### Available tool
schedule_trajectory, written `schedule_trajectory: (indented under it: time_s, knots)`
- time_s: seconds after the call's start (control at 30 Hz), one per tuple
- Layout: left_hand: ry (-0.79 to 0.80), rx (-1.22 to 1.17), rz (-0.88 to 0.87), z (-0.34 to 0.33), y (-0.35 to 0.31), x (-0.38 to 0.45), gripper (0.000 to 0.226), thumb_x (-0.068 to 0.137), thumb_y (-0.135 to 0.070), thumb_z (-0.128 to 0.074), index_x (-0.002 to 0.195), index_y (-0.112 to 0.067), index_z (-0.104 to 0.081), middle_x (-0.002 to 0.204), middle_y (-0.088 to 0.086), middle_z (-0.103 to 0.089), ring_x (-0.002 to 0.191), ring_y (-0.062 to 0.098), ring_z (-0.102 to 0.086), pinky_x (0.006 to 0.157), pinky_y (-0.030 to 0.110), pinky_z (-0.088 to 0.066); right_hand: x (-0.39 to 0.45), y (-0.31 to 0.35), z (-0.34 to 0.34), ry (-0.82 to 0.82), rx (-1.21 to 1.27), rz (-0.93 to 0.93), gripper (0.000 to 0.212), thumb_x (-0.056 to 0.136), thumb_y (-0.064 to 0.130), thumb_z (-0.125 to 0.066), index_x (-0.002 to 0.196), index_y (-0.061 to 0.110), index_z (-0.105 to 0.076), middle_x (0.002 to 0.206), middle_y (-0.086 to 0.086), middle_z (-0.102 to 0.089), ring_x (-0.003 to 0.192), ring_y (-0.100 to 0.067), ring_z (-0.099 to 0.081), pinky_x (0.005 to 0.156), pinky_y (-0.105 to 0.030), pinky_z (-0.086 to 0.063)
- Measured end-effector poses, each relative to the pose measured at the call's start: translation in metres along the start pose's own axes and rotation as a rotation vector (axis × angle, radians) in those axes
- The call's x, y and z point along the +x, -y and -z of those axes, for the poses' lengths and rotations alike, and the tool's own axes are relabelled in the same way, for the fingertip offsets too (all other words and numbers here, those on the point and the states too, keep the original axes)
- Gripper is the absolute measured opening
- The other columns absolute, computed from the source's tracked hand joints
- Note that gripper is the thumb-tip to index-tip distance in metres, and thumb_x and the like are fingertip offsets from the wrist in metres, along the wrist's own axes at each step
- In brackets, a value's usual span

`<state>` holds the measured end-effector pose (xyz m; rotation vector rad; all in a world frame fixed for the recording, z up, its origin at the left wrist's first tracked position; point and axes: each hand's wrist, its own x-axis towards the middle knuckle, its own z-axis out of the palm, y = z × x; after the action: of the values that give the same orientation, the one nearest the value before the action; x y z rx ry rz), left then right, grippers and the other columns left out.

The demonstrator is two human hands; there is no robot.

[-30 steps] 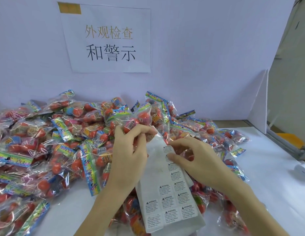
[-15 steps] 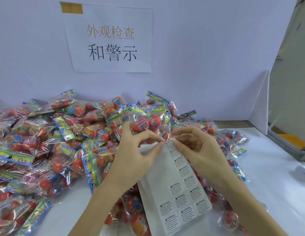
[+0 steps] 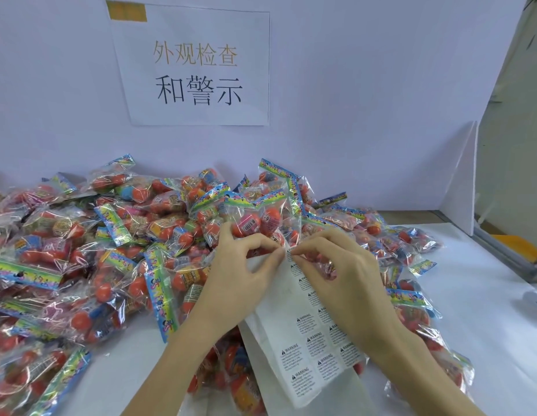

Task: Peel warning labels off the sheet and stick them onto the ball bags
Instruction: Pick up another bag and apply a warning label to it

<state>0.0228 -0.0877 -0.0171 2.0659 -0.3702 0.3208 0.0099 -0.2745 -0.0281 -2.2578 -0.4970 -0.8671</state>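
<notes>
Left hand (image 3: 240,277) pinches the label sheet (image 3: 294,331) top and a clear ball bag (image 3: 249,217) of red balls at twelve o'clock; right hand (image 3: 345,274) pinches a label (image 3: 289,255).

The light in here is bright, soft and even, with a cool bluish cast over the pale lilac back wall (image 3: 351,85). Shadows are faint: a soft grey one lies on the white tabletop (image 3: 486,295) under the heap of crinkly clear plastic ball bags (image 3: 81,250), whose film throws small white glints everywhere. The wide lens bows the wall's base line and leans the white upright side panel (image 3: 459,181) at the right edge. The small print on the white label sheet (image 3: 306,355) is soft, only "WARNING" readable. The lower corners smear slightly.
</notes>
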Motion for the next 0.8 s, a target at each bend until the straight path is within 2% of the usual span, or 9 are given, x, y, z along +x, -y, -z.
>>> schedule_trajectory:
  time_s: [0.1,0.17,0.2,0.27,0.33,0.4,0.47,0.67,0.8]
  knots:
    - [0.041,-0.056,0.066,0.002,-0.002,0.001,0.013,0.097,-0.034,-0.069,0.089,-0.041,-0.075,0.122,0.002,-0.061,0.134,0.003,-0.034,0.116,0.021,-0.021,-0.001,0.003,0.001,0.038,0.016,-0.044,0.019,0.090,0.038,-0.079,0.102,0.023,-0.077,0.102,0.012,-0.066,0.093,-0.007,-0.063,0.083,-0.025,-0.050]
    - [0.054,-0.094,0.126,0.004,-0.003,0.002,0.016,0.096,-0.030,-0.072,0.091,-0.045,-0.077,0.127,0.000,-0.056,0.141,0.015,-0.035,0.122,0.037,-0.025,-0.002,0.003,0.001,0.072,0.025,-0.076,0.026,0.089,0.044,-0.079,0.106,0.026,-0.074,0.102,0.014,-0.064,0.094,-0.006,-0.061,0.083,-0.023,-0.049]
    - [0.064,-0.093,0.119,0.005,-0.002,0.002,0.021,0.095,-0.027,-0.073,0.096,-0.048,-0.077,0.129,-0.001,-0.057,0.140,0.014,-0.039,0.122,0.039,-0.030,-0.002,0.002,0.000,0.084,0.033,-0.095,0.027,0.088,0.045,-0.080,0.108,0.027,-0.072,0.102,0.014,-0.063,0.093,-0.006,-0.060,0.082,-0.023,-0.048]
    - [0.078,-0.041,0.046,0.008,0.000,0.001,0.038,0.094,-0.021,-0.074,0.111,-0.054,-0.071,0.128,-0.004,-0.059,0.121,-0.005,-0.049,0.110,0.017,-0.039,-0.002,0.000,-0.002,0.100,0.037,-0.122,0.029,0.087,0.041,-0.082,0.111,0.027,-0.072,0.100,0.013,-0.063,0.090,-0.006,-0.060,0.081,-0.021,-0.047]
    - [0.049,0.043,0.015,0.010,0.002,0.001,0.046,0.093,-0.025,-0.076,0.122,-0.057,-0.062,0.125,-0.006,-0.050,0.100,-0.010,-0.054,0.088,-0.001,-0.038,-0.003,-0.001,-0.004,0.116,0.038,-0.131,0.029,0.088,0.037,-0.083,0.112,0.024,-0.074,0.099,0.012,-0.062,0.088,-0.004,-0.059,0.081,-0.016,-0.045]
    - [0.021,0.100,0.011,0.009,0.003,0.001,0.043,0.091,-0.029,-0.079,0.122,-0.055,-0.062,0.120,-0.006,-0.044,0.092,-0.005,-0.058,0.082,-0.001,-0.040,-0.003,-0.003,-0.005,0.142,0.047,-0.141,0.028,0.088,0.035,-0.083,0.112,0.022,-0.077,0.101,0.013,-0.061,0.088,-0.002,-0.058,0.081,-0.013,-0.043]
    - [0.024,0.098,0.015,0.009,0.003,0.000,0.035,0.090,-0.032,-0.080,0.117,-0.049,-0.067,0.119,-0.004,-0.048,0.096,-0.008,-0.056,0.083,-0.002,-0.038,-0.003,-0.004,-0.006,0.161,0.057,-0.146,0.025,0.089,0.036,-0.082,0.109,0.023,-0.077,0.101,0.012,-0.059,0.089,-0.002,-0.058,0.081,-0.013,-0.043]
    - [0.053,0.052,-0.029,0.013,0.003,0.000,0.026,0.085,-0.040,-0.083,0.107,-0.048,-0.071,0.121,-0.005,-0.057,0.109,-0.009,-0.055,0.095,0.003,-0.039,-0.005,-0.001,-0.010,0.169,0.044,-0.124,0.012,0.093,0.030,-0.078,0.101,0.022,-0.075,0.098,0.011,-0.057,0.090,-0.004,-0.055,0.080,-0.010,-0.038]
    - [0.047,0.083,-0.028,0.017,0.002,0.001,0.015,0.084,-0.048,-0.081,0.096,-0.046,-0.073,0.117,-0.002,-0.057,0.112,-0.008,-0.052,0.091,0.001,-0.038,-0.004,0.000,-0.008,0.113,0.034,-0.095,0.009,0.094,0.026,-0.078,0.100,0.021,-0.075,0.098,0.009,-0.060,0.091,-0.007,-0.056,0.082,-0.017,-0.043]
